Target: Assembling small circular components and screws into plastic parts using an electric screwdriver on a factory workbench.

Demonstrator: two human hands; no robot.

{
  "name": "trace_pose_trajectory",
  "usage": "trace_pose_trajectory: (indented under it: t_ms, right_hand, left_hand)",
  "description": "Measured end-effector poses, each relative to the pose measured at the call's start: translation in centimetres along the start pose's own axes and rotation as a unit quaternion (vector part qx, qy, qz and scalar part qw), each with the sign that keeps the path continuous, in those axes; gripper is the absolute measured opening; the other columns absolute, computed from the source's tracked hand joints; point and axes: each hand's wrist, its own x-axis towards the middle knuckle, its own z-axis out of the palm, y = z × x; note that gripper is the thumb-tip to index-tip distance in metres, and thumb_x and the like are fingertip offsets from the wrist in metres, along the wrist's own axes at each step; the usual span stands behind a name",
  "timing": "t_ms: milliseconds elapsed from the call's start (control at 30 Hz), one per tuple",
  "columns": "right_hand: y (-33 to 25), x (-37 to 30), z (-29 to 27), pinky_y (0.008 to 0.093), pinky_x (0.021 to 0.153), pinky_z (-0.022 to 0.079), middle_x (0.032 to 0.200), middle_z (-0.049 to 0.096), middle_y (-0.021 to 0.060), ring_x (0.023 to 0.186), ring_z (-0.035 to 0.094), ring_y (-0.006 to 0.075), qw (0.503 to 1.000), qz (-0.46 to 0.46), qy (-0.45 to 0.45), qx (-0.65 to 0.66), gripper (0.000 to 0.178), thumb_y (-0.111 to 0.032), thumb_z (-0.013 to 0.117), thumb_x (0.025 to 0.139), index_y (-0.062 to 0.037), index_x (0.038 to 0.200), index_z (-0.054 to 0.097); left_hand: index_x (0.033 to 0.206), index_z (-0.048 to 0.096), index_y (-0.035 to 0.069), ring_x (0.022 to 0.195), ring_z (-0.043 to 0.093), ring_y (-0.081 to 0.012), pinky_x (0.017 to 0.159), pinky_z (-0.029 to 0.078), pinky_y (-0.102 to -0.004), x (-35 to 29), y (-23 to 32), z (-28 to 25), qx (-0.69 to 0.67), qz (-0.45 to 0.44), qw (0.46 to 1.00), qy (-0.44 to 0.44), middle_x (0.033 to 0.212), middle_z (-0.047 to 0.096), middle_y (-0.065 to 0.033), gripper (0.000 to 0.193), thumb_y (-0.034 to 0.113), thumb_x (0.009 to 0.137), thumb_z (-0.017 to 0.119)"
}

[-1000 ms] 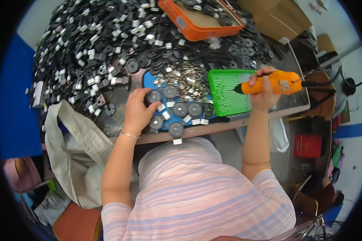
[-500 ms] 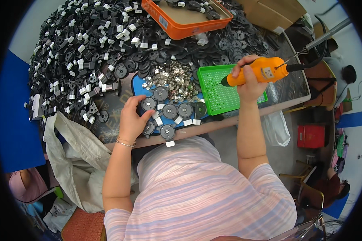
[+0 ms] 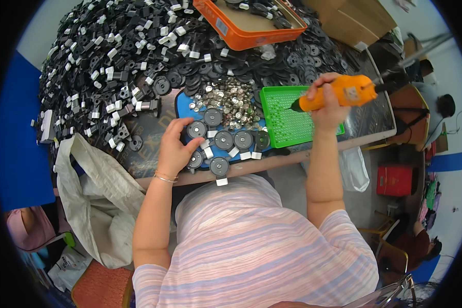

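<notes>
Right hand [image 3: 330, 112] still clasps orange driver [image 3: 362, 91], green tray [image 3: 267, 115] beneath; left hand [image 3: 174, 146] seemingly still pinches dark disc [image 3: 196, 130]; little has changed.

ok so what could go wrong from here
A disc sits right at the table edge, so a nudge might send it off. The driver in the right hand has its tip over the green tray; a slip could jolt the tray.
</notes>
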Motion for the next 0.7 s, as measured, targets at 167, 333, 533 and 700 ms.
trace_pose_trajectory:
  t_ms: [167, 333, 533, 700]
  right_hand:
    - [-1.5, 0.1, 3.3, 0.0286, 0.054, 0.048, 0.086, 0.052, 0.0147, 0.058, 0.054, 0.0191, 0.993, -0.041, -0.075, 0.084, 0.021, -0.010, 0.059, 0.082, 0.0020, 0.097, 0.049]
    - [1.6, -1.9, 10.3, 0.0298, 0.055, 0.049, 0.089, 0.051, 0.0144, 0.060, 0.056, 0.0206, 0.973, 0.053, -0.178, 0.135, 0.026, -0.015, 0.063, 0.082, -0.0001, 0.099, 0.050]
    - [4.9, -3.5, 15.8, 0.0258, 0.056, 0.048, 0.087, 0.054, 0.0127, 0.061, 0.058, 0.0159, 0.968, 0.100, -0.196, 0.121, 0.022, 0.000, 0.063, 0.077, 0.0015, 0.096, 0.051]
    - [5.9, -3.4, 16.6, 0.0257, 0.054, 0.048, 0.080, 0.055, 0.0100, 0.058, 0.057, 0.0150, 0.966, 0.124, -0.209, 0.092, 0.019, 0.003, 0.062, 0.077, 0.0008, 0.093, 0.051]
  left_hand:
    - [0.105, 0.059, 0.002, 0.088, 0.058, -0.0287, 0.074, 0.047, -0.0339, 0.0, 0.2, 0.2, -0.012, 0.017, 1.000, 0.014, 0.099, 0.059, -0.0119, 0.046, 0.011, 0.064, 0.079]
    - [0.104, 0.060, 0.004, 0.087, 0.059, -0.0295, 0.071, 0.049, -0.0353, 0.2, 0.1, 0.3, -0.025, 0.014, 1.000, 0.012, 0.097, 0.059, -0.0115, 0.045, 0.011, 0.064, 0.080]
    - [0.102, 0.061, 0.006, 0.086, 0.059, -0.0306, 0.075, 0.048, -0.0366, 0.3, 0.4, 0.0, -0.016, -0.004, 1.000, 0.007, 0.095, 0.059, -0.0104, 0.046, 0.014, 0.062, 0.081]
    - [0.099, 0.060, 0.004, 0.085, 0.059, -0.0309, 0.073, 0.048, -0.0364, 0.4, 0.1, 0.0, -0.033, 0.006, 0.999, 0.019, 0.094, 0.059, -0.0106, 0.045, 0.013, 0.060, 0.081]
